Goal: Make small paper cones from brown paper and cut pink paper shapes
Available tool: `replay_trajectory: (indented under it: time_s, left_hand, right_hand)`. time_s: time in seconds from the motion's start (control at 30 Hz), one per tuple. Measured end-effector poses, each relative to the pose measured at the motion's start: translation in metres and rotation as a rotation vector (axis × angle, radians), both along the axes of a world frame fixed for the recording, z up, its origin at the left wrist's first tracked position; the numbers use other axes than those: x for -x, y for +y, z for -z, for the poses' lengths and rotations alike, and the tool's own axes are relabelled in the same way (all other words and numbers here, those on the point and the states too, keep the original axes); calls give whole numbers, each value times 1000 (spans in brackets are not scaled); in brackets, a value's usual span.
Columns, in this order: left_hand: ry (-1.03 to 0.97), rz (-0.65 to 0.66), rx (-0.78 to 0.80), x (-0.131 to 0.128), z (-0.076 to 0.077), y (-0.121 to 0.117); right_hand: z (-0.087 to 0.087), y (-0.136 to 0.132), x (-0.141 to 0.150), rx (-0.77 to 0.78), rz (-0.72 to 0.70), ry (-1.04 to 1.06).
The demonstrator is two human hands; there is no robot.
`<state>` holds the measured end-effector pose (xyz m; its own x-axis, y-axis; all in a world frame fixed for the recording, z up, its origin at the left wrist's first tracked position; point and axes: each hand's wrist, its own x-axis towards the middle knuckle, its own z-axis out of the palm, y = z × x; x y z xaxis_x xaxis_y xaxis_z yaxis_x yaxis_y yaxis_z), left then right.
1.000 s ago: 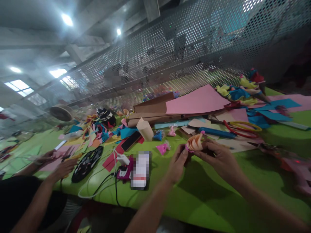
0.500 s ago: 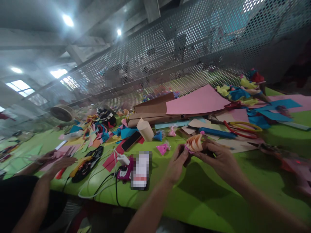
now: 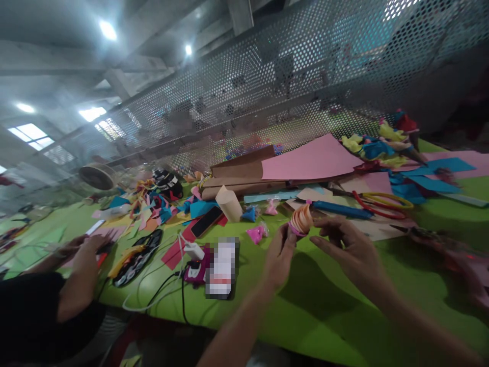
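Observation:
My left hand (image 3: 281,253) is closed on a small swirled paper piece (image 3: 301,221), pinching it near its base. The piece has stacked peach-orange layers, a pink-purple base and a pink ball at the top. Just to its right is my right hand (image 3: 346,244), apart from the piece, thumb and fingers spread with nothing seen between them. A pink folded piece in clear wrap (image 3: 256,233) and a blue one (image 3: 249,214) lie left of my left hand. Behind the piece lies a blue-handled tool (image 3: 342,209).
Left of my arms are a phone (image 3: 222,267), a purple power strip (image 3: 195,275) with loose cables, and a black phone (image 3: 206,223). Red-and-yellow scissors (image 3: 382,204) and pink paper (image 3: 311,162) lie farther back. A co-worker's hands (image 3: 86,255) work at the left.
My right hand has let go of the swirled piece and opened, moving slightly right. The piece now stands more upright in my left hand. The co-worker's hand has drawn back left.

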<state>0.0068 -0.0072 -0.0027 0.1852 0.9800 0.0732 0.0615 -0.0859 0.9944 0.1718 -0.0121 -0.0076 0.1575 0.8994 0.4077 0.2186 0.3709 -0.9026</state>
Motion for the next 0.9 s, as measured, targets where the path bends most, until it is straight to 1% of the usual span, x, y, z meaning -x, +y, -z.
replay_trajectory:
  time_s: [0.13,0.33,0.47,0.57,0.73,0.9]
  left_hand:
    - [82,0,-140,-2,3,1]
    - [134,32,-261,1,17,6]
    - [141,69,-277,2,21,6]
    - [142,85,-278,2,21,6]
    - [145,84,-258,1,23,5]
    - [127,59,-272,1,25,6]
  right_hand:
    - [0,1,2,-44,0,-48]
    - [-1,3,4,3,-24,-17]
    - [1,4,3,50,-51,-8]
    - [0,4,3,50,-53,-39]
    - [-4,3,4,16,-31,-67]
    - [-1,4,5,18,-12,-49]
